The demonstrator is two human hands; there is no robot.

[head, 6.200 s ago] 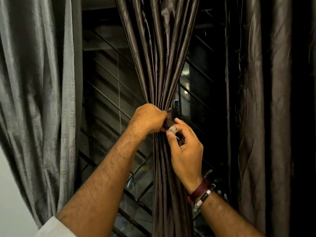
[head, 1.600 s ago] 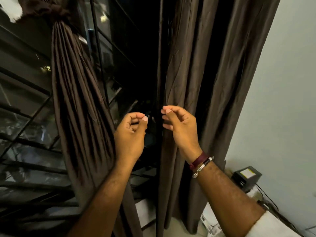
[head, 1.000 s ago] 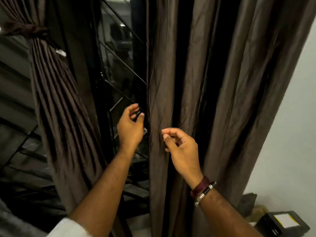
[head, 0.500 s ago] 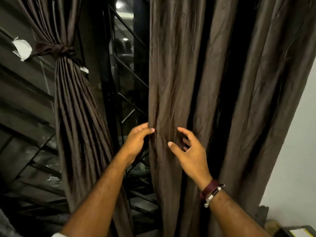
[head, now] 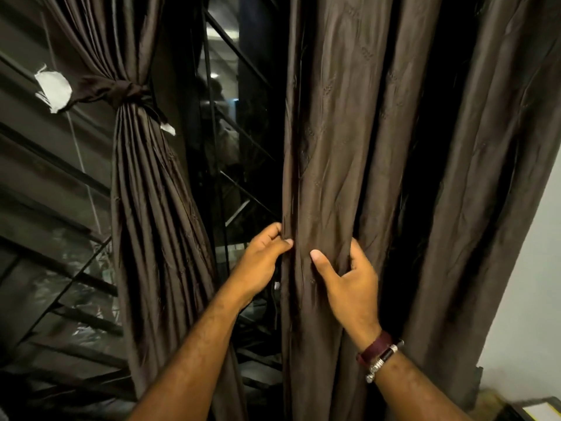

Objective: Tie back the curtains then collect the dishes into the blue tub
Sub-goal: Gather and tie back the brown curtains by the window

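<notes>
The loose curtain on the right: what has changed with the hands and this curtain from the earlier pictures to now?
Both hands left the tied curtain and moved right to the loose curtain. Half a second ago they only reached to it with open fingers; now the left hand pinches its left edge and the right hand grips a fold, gathering the cloth. The tied curtain stays bound by its tie-back.

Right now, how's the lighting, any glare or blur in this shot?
Head view: dim overall; the loose curtain has a soft sheen, with deep black shadow between its folds; lamp reflections glare in the window glass; edges bend from the wide-angle lens; hands look fairly sharp.
</notes>
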